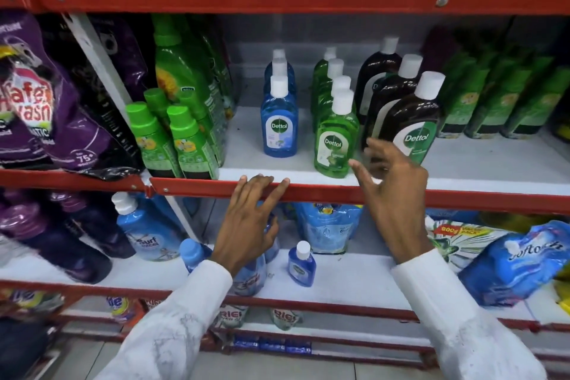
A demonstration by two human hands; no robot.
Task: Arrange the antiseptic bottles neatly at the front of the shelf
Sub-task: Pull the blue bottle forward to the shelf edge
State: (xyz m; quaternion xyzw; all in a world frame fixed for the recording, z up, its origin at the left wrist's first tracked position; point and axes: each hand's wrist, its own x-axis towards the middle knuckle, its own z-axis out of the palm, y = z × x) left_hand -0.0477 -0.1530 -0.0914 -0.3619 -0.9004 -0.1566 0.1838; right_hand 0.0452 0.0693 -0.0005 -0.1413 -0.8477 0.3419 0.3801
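A person in white sleeves stands at a red-edged shelf [308, 193] stocked with three rows of Dettol antiseptic bottles: blue [279, 129], green [334, 145] and brown [411, 129], each running front to back. The left hand [249, 219] rests flat on the shelf's front lip, fingers spread and holding nothing. The right hand [391, 188] hovers open, fingers splayed, between the front green and brown bottles, gripping neither.
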